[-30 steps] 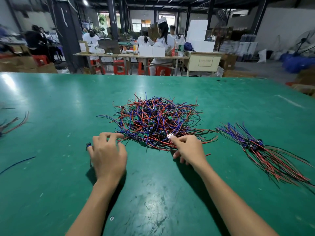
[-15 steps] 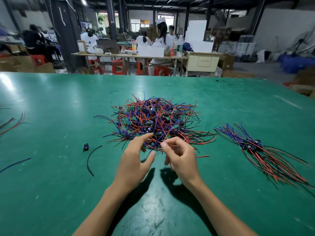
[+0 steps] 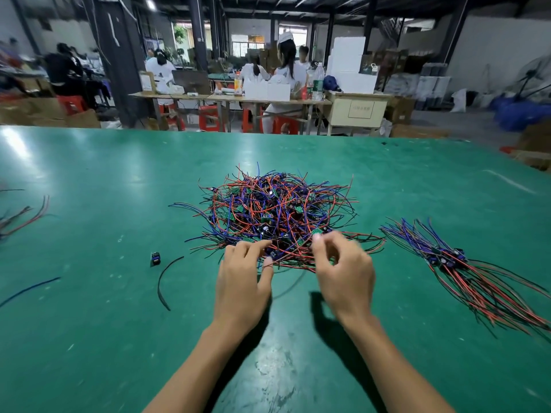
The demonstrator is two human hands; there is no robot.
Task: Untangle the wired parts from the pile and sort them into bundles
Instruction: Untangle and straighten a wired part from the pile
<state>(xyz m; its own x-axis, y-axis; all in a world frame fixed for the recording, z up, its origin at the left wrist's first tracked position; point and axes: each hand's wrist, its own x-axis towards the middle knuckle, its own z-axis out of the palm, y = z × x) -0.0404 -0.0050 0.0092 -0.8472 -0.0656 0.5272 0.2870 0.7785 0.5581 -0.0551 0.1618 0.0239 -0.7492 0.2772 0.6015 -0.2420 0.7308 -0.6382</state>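
Moved apart since half a second ago, when they worked close together at the near edge of the pile (image 3: 278, 216): left hand (image 3: 243, 281) and right hand (image 3: 346, 275), now spread to either side of that edge on the green bench (image 3: 89, 174). Left fingers (image 3: 256, 245) loosely bent, index tip touching the nearest red and blue wires, thumb alongside a strand; whether anything is actually pinched cannot be told. Right fingers (image 3: 320, 242) curled and blurred by motion, apparently nipping a small green part at the pile's front; hold not certain. Lying well off to the right, apart from the pile, a sorted bundle (image 3: 456, 260) with its wires fanned toward the bench edge. To the left, a stray black wire (image 3: 165, 278) and a small loose component (image 3: 155, 259), just beside each other; farther left, more loose wires (image 3: 24, 214) near the frame edge. Tangle dense, leads looped through one another. Risk from here, as a judgement: pulling one part free could drag neighbouring leads along and tighten the knot, or tear a thin wire from its board if tugged hard while snagged; a sideways sweep could also scatter loose ends toward the finished bundle and mix it back in.
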